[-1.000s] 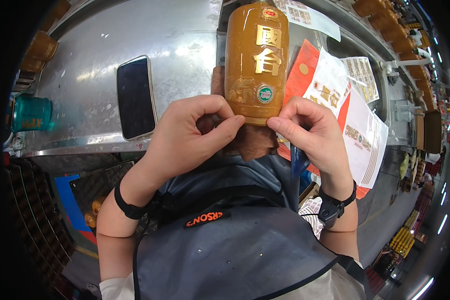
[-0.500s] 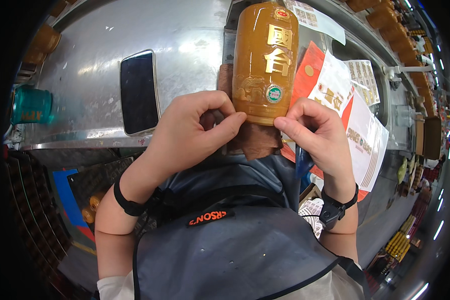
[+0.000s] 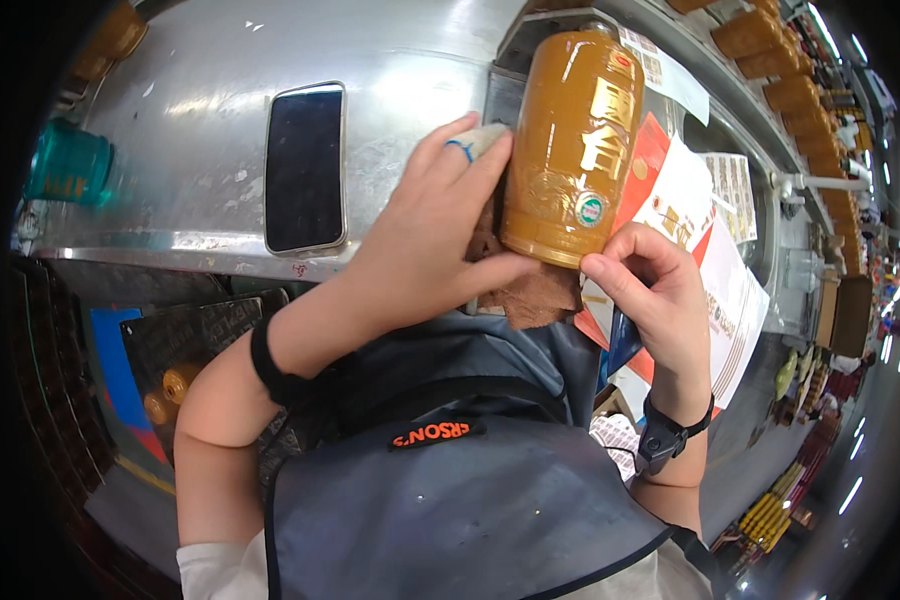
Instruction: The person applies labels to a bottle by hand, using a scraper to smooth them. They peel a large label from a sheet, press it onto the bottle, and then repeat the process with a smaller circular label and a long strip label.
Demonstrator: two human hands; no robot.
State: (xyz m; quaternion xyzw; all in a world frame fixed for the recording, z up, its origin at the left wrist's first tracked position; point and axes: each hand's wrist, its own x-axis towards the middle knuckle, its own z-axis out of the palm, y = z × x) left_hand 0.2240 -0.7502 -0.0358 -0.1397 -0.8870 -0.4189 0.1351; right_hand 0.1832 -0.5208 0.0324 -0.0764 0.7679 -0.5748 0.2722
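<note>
A glossy amber-brown bottle [image 3: 570,150] with raised gold characters and a round green-and-white seal lies on a brown cloth [image 3: 535,298], its base toward me. My left hand [image 3: 425,215] is against the bottle's left side, fingers along the wall and thumb by the base. One of its fingertips wears a beige cover [image 3: 475,143] with a blue edge. At the base's right corner, my right hand [image 3: 655,285] pinches thumb and forefinger together. Whatever sits between those fingertips is too small to make out.
A dark-screened phone [image 3: 306,168] lies on the metal table [image 3: 200,130] at left, a teal container [image 3: 73,165] beyond it. Red-and-white printed sheets [image 3: 725,290] and a sticker sheet [image 3: 732,195] lie right of the bottle. More brown bottles [image 3: 775,60] line the far right.
My left hand has left its pinch at the base and moved up along the bottle's left side. The bottle has shifted right and tilted, its top leaning right. My right hand still pinches at the base.
</note>
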